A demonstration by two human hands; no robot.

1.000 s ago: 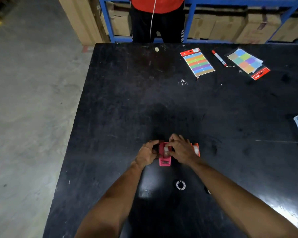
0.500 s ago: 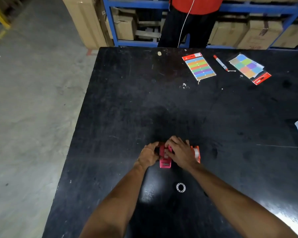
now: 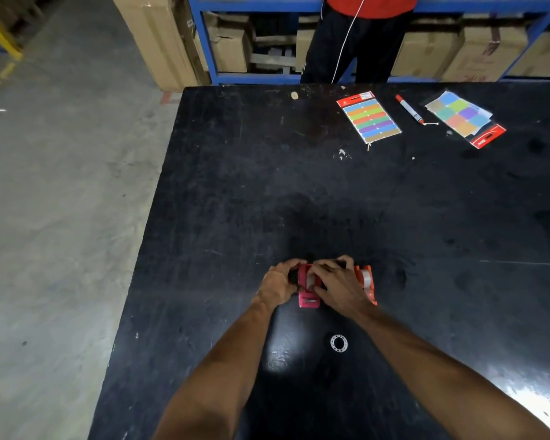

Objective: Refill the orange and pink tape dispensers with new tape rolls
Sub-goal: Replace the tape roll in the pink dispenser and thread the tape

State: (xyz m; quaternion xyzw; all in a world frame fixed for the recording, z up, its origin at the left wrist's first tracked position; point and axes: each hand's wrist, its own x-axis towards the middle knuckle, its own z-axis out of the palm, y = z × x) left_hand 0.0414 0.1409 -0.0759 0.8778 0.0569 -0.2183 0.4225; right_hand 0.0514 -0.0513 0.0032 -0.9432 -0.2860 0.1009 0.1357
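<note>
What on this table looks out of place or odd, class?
A small white ring, apparently an empty tape core, lies loose near the front edge, apart from the pink dispenser and orange dispenser. Nothing looks spilled or damaged.

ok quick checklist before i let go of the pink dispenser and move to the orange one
1. Pink tape dispenser steadied by both hands, left hand and right hand: ok.
2. Roll fully seated in the pink dispenser: cannot tell, fingers cover it.
3. Tape end drawn to the pink dispenser's cutter: cannot tell.
4. Orange tape dispenser upright, right beside the pink one: ok.
5. Orange dispenser holds a roll: ok, a pale roll shows.
6. White ring lies apart from both dispensers: ok.
</note>
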